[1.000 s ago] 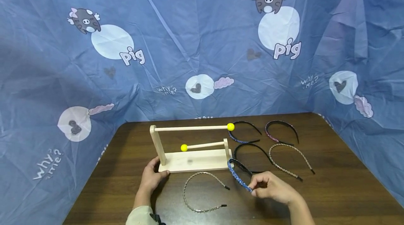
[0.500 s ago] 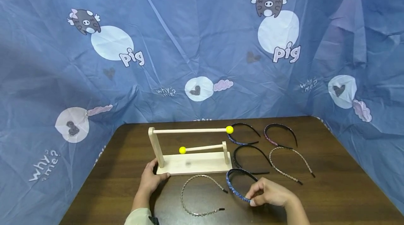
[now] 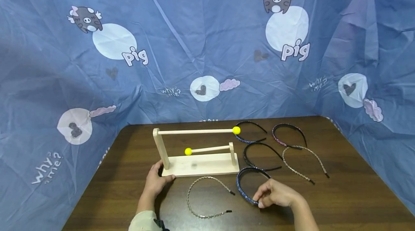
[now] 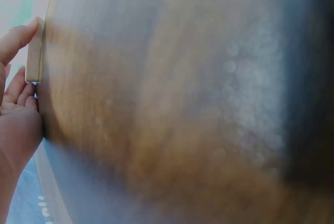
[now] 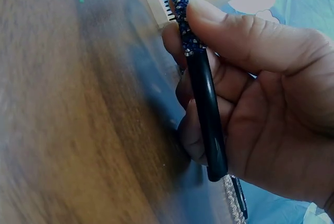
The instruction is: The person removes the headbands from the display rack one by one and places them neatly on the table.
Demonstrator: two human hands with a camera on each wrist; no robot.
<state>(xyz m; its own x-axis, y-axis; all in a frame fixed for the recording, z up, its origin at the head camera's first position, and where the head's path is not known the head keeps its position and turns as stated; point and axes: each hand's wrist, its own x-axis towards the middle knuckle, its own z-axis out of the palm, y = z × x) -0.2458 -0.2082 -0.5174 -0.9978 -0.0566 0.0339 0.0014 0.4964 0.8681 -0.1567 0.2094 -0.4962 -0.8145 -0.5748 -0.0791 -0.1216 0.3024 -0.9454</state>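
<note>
In the head view my left hand grips the left end of a pale wooden stand, thumb in front and fingers behind. The stand carries two horizontal rods tipped with yellow balls. My right hand pinches one end of a blue glittery headband between thumb and fingers. The right wrist view shows the headband's black plastic tip running down past the palm. A black toothed headband lies just behind the held one. In the left wrist view the thumb presses the edge of the stand's base.
A beige braided headband lies in front of the stand. Farther right are another braided headband, a pink-and-black headband and a blue-and-black headband. All lie on the brown table, before a blue cloth backdrop.
My right hand has brought the blue headband lower and flatter toward the table. The black headband and the right braided one have shifted slightly rightward. My left hand stays on the stand.
</note>
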